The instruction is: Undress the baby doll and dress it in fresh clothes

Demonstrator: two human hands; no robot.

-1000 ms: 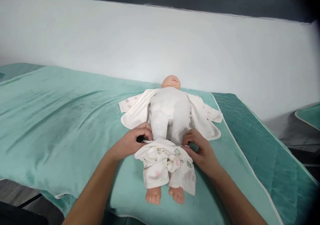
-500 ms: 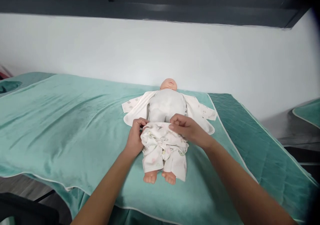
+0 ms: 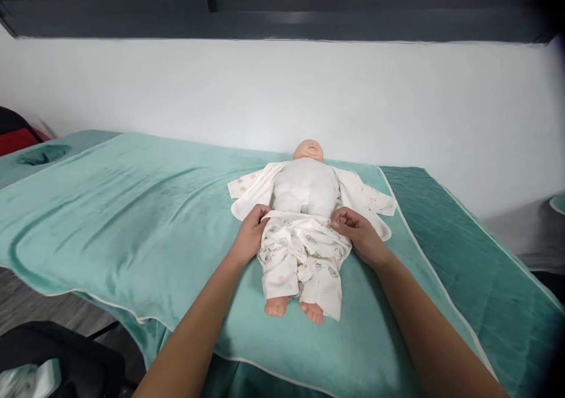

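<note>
A baby doll [image 3: 305, 186] lies on its back, head toward the wall and feet toward me. Its legs are inside white printed pants [image 3: 304, 251], bunched around the thighs, with both feet showing below the cuffs. My left hand [image 3: 251, 236] pinches the waistband at its left side. At the right side of the waistband, my right hand [image 3: 359, 233] grips the cloth between thumb and fingers. A white printed baby shirt [image 3: 253, 196] is spread open beneath the doll's torso, its sleeves out flat to both sides.
A green velvety cover [image 3: 132, 221] lies over the bed, with a darker quilted part [image 3: 468, 256] at right. Behind is a white wall [image 3: 220, 92] under a dark window frame [image 3: 282, 24]. A black chair [image 3: 62, 351] stands at the lower left.
The pants' waistband has come up a little toward the doll's belly and is stretched wider. My right hand has moved outward to the waistband's right side. The view has shifted slightly left.
</note>
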